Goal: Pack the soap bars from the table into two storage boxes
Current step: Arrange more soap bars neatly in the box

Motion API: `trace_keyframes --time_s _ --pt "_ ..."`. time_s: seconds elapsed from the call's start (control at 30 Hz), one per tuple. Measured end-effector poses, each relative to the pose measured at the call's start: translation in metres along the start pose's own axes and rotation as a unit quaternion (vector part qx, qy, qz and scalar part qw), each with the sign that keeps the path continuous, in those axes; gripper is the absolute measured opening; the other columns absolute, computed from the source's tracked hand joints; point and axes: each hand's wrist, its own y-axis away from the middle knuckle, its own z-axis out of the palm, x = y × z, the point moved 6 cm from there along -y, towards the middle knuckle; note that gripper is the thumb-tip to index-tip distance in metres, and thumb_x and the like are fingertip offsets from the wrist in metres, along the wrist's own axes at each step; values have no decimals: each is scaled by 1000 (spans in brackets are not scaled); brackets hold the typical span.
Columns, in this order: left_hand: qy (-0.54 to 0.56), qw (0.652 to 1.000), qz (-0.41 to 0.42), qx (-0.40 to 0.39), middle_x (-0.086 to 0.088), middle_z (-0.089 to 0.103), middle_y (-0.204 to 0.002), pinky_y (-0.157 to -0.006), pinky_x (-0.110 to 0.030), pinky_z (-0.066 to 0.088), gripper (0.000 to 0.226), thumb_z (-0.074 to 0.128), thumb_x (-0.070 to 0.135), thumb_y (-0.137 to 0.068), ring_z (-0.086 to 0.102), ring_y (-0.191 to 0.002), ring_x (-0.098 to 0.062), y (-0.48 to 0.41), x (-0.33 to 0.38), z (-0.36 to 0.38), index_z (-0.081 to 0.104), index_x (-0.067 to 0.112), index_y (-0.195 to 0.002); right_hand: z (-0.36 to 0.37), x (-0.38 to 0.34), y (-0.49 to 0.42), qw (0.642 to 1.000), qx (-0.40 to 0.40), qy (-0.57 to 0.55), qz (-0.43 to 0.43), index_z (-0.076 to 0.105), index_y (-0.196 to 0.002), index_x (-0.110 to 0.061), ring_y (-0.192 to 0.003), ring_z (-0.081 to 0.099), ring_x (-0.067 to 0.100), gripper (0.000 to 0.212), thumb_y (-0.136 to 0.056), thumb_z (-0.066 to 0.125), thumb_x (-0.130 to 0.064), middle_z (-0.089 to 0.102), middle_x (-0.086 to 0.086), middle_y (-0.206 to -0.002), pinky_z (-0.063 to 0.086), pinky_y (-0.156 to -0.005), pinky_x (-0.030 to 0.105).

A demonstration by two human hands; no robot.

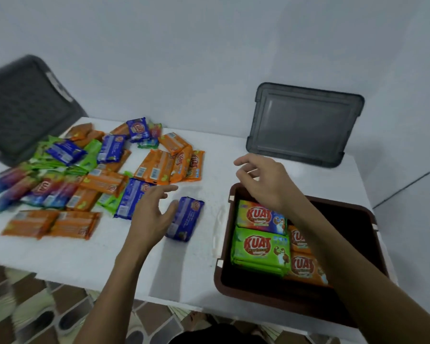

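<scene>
Your left hand (154, 214) hovered, fingers spread and empty, thumb at the edge of the lone blue soap bar (186, 218) lying on the table (184, 276) between the loose pile (85, 175) and the brown box (283, 306). Your right hand (261, 181) hung loosely curled, holding nothing, over the box's far corner. You did best to pinch the bar across its width and lay it flat beside the packed bars (261, 247).
</scene>
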Motion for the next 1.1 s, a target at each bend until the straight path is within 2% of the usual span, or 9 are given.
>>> trace_keyframes --time_s 0.17,0.27,0.37,0.43,0.6,0.77,0.9,1.0,1.1 --pt "-41 997 -29 54 -1 62 -115 -82 -28 44 31 63 25 -90 56 -99 -13 -38 -34 -18 61 19 -120 57 -16 -55 998 -48 20 20 61 -113 -21 -79 63 15 22 -94 54 -28 66 1 -97 50 -64 25" --pt "-67 993 -75 66 -4 62 -114 -82 -35 51 35 61 36 -90 59 -98 -18 -67 -54 -19 59 21 -121 90 -16 -89 995 -67 46 65 62 -111 -10 -85 61 21 26 -92 55 -28 66 8 -94 50 -66 32" --pt "-133 985 -93 58 -8 62 -114 -81 -43 53 40 58 45 -89 60 -99 -24 -90 -73 -14 55 23 -123 119 -10 -117 988 -86 51 114 54 -70 -7 -65 54 22 27 -90 58 -24 55 8 -67 42 -51 32" --pt "-176 979 -98 41 -11 63 -115 -84 -45 51 48 57 48 -88 59 -102 -30 -101 -82 -8 50 22 -128 137 -4 -131 983 -95 59 143 44 -62 -14 -60 51 20 37 -90 61 -30 50 2 -62 38 -48 27" --pt "-204 974 -99 24 -14 61 -120 -88 -45 46 67 57 51 -88 59 -108 -32 -119 -84 2 33 22 -144 168 11 -148 972 -105 7 211 60 -102 -15 -84 66 25 27 -85 68 -34 64 6 -95 60 -73 41" --pt "-134 984 -120 -8 -17 58 -123 -87 -44 49 73 63 46 -86 57 -110 -34 -130 -87 6 31 20 -146 177 16 -152 939 -120 -108 305 56 -89 -10 -87 69 31 10 -89 64 -15 67 16 -102 60 -70 40" --pt "-59 990 -129 -10 -16 59 -116 -79 -41 53 55 65 38 -84 60 -100 -34 -135 -76 7 48 19 -133 170 18 -147 918 -124 -164 339 56 -115 -2 -88 69 35 29 -88 64 -10 65 18 -100 60 -72 47" --pt "-37 989 -146 -9 -14 59 -115 -84 -47 54 39 65 27 -85 60 -101 -32 -133 -72 9 57 18 -122 154 17 -140 916 -112 -196 332 52 -114 -2 -88 70 38 27 -92 61 -15 65 21 -104 59 -76 53" --pt "50 982 -181 -9 -6 64 -102 -79 -43 56 3 61 23 -91 63 -90 -24 -124 -64 10 59 21 -91 129 11 -132 910 -85 -270 301 55 -102 -2 -85 72 35 21 -94 62 -20 69 21 -104 60 -73 52"
